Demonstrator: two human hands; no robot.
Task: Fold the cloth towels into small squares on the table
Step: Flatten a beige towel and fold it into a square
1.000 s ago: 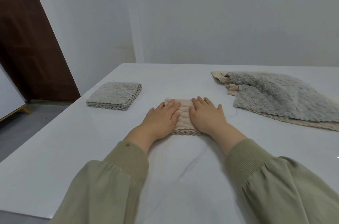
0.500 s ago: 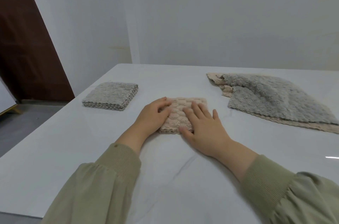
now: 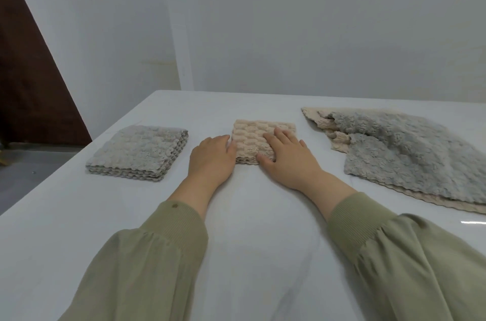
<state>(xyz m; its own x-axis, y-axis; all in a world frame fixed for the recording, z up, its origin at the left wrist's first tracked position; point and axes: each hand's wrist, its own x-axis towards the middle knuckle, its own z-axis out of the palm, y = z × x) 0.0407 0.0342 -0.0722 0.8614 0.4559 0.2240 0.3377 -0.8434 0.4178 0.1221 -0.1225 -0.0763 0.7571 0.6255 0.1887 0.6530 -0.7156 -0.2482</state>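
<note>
A beige towel [image 3: 259, 133] folded into a small square lies in the middle of the white table [image 3: 249, 215]. My right hand [image 3: 289, 160] lies flat on its near right part, fingers straight, thumb at the near edge. My left hand [image 3: 213, 160] touches the square's left edge with its fingertips. A grey towel [image 3: 139, 152] folded into a square sits to the left. Unfolded towels are piled at the right: a grey one [image 3: 410, 152] on top of beige ones [image 3: 323, 120].
The table's left edge [image 3: 65, 173] drops to a grey floor, with a dark brown door behind. A pale wall stands close behind the table's far edge.
The beige square has slid away from me and a little left. Both hands moved with it; the left went from on top of it to its left edge.
</note>
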